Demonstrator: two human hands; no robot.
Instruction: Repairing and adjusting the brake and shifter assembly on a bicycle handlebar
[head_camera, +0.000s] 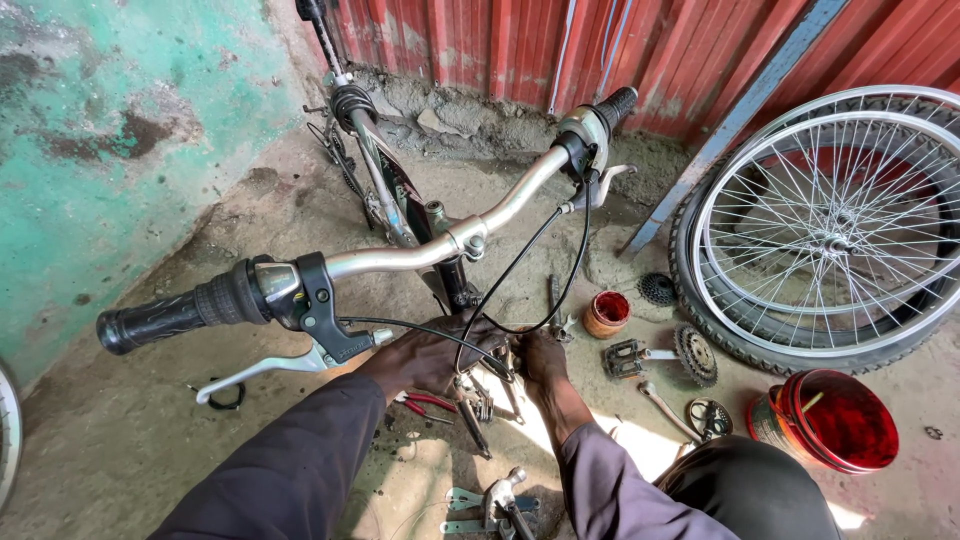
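A bicycle stands in front of me, its silver handlebar (400, 258) crossing the view with black grips and brake levers. Both my hands reach under the bar at the fork and front brake area. My left hand (432, 352) curls around a metal part with black cables running past it. My right hand (543, 357) is pressed close beside it, fingers bent on the same spot. What exactly each hand grips is hidden by fingers and cables.
Several tools (470, 410) lie on the concrete below my hands, with pliers (500, 500) nearer me. A small red tin (606, 313), a pedal (626, 357), sprockets (696, 353) and a red-lidded can (830, 420) sit right. A wheel and tyre (830, 230) lean on the red wall.
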